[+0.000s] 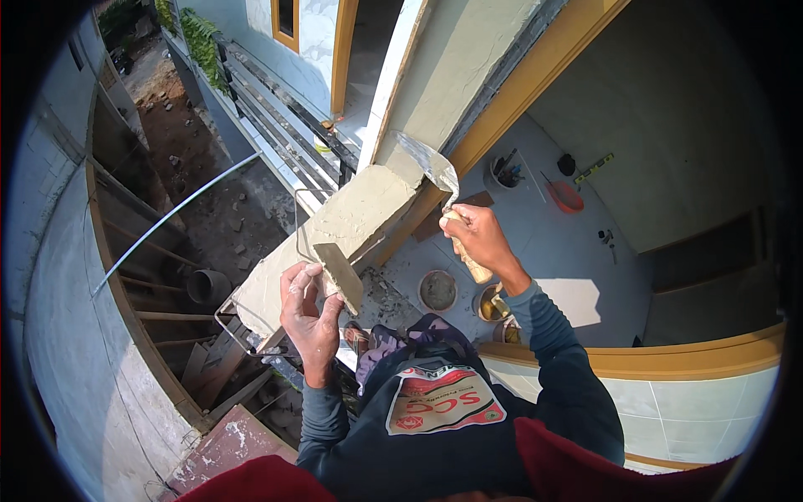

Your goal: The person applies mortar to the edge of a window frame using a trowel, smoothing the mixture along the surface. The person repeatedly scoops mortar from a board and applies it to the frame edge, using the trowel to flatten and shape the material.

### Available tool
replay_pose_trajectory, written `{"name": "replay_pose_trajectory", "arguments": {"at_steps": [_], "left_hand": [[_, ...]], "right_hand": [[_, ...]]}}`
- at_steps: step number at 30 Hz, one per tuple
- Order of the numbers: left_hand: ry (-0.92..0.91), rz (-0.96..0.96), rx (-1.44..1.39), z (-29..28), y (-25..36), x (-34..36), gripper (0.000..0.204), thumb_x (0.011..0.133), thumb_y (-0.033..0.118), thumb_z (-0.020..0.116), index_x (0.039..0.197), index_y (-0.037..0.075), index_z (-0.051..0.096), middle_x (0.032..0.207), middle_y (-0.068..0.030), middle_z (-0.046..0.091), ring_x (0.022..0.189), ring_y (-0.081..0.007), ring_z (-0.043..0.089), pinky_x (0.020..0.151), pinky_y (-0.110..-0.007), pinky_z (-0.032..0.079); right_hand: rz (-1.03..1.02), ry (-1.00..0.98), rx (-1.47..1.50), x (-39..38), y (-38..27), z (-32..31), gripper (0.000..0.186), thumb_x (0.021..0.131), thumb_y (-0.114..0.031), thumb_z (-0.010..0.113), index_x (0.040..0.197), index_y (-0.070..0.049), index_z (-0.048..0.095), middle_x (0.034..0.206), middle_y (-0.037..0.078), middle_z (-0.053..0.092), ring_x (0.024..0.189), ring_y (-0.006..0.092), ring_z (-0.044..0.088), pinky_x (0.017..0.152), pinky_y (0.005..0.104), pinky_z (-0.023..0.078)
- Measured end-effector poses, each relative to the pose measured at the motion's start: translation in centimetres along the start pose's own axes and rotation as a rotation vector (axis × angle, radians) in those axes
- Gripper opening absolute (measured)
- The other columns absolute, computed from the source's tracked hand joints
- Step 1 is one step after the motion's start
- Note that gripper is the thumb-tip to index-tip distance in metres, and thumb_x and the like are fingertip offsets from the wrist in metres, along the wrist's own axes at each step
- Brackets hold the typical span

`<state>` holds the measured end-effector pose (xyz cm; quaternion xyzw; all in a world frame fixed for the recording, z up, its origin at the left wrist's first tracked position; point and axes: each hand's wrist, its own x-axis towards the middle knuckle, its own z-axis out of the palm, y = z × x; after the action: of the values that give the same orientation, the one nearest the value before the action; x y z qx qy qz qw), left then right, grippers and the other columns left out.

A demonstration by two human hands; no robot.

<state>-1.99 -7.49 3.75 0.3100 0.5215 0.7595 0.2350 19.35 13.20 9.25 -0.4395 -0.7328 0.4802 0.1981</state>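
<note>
My left hand [309, 322] holds a small flat rectangular plastering tool [339, 272], smeared with pale mortar, above the plastered ledge [280, 289]. Just right of the ledge, my right hand [481, 243] grips the wooden handle of a trowel [427, 163]. Its mortar-smeared metal blade lies at the pale plastered strip [431, 75] where that meets the ledge; whether it touches is hard to tell. An orange wooden frame [535, 67] runs beside the strip. A bent metal rod bracket [299, 213] sits around the ledge.
Below right, a tiled floor holds buckets [437, 291], a red basin [566, 197], a tool tub [506, 171] and a level [594, 167]. Down left are a slatted bench or railing [284, 125], a dirt passage with rubble [180, 125], a hose [184, 205] and a curved wall [117, 351].
</note>
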Motion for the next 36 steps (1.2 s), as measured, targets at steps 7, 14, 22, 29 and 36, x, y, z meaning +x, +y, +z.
{"name": "replay_pose_trajectory", "arguments": {"at_steps": [7, 14, 22, 29, 36], "left_hand": [[-0.019, 0.041, 0.03, -0.1, -0.2, 0.3, 0.045, 0.077, -0.011, 0.067, 0.121, -0.002, 0.06, 0.126, -0.0102, 0.048, 0.12, -0.0223, 0.052, 0.106, -0.039, 0.045], [-0.04, 0.083, 0.035, -0.6, 0.4, -0.2, 0.043, 0.082, -0.006, 0.07, 0.124, -0.002, 0.059, 0.127, -0.012, 0.048, 0.119, -0.024, 0.054, 0.105, -0.043, 0.047], [-0.049, 0.107, 0.056, -0.8, 0.3, -0.3, 0.046, 0.083, -0.003, 0.072, 0.127, -0.002, 0.058, 0.127, -0.012, 0.048, 0.119, -0.0245, 0.055, 0.103, -0.044, 0.049], [0.013, -0.014, 0.096, -1.0, 1.0, -0.3, 0.05, 0.083, 0.01, 0.079, 0.126, -0.005, 0.057, 0.127, -0.0102, 0.051, 0.117, -0.0225, 0.055, 0.101, -0.036, 0.046], [-0.033, -0.045, 0.14, -0.1, 0.8, 0.1, 0.057, 0.082, 0.021, 0.082, 0.127, -0.005, 0.056, 0.123, -0.0071, 0.055, 0.112, -0.0177, 0.056, 0.098, -0.032, 0.046]], "right_hand": [[-0.216, 0.261, 0.218, -2.6, -13.8, -6.2, 0.034, 0.092, -0.021, 0.065, 0.113, 0.006, 0.065, 0.078, 0.005, 0.063, 0.055, 0.008, 0.057, 0.045, 0.0219, 0.043], [-0.406, 0.266, 0.369, -4.4, -17.0, -8.4, 0.041, 0.097, -0.023, 0.058, 0.119, 0.012, 0.06, 0.082, 0.009, 0.06, 0.053, 0.0083, 0.055, 0.04, 0.0188, 0.043], [0.243, -0.014, 0.567, -3.8, -3.5, -1.6, 0.035, 0.096, -0.019, 0.06, 0.119, 0.007, 0.059, 0.078, 0.006, 0.06, 0.05, 0.0098, 0.055, 0.038, 0.0227, 0.043], [-0.172, 0.035, 0.162, -4.9, 2.2, -0.7, 0.033, 0.095, -0.016, 0.062, 0.119, 0.007, 0.06, 0.083, 0.011, 0.063, 0.061, 0.0145, 0.061, 0.055, 0.0291, 0.049], [-0.458, 0.104, -0.595, -1.5, 4.8, -7.2, 0.038, 0.085, -0.015, 0.07, 0.114, 0.008, 0.063, 0.1, 0.024, 0.068, 0.09, 0.0424, 0.065, 0.08, 0.0445, 0.052]]}}
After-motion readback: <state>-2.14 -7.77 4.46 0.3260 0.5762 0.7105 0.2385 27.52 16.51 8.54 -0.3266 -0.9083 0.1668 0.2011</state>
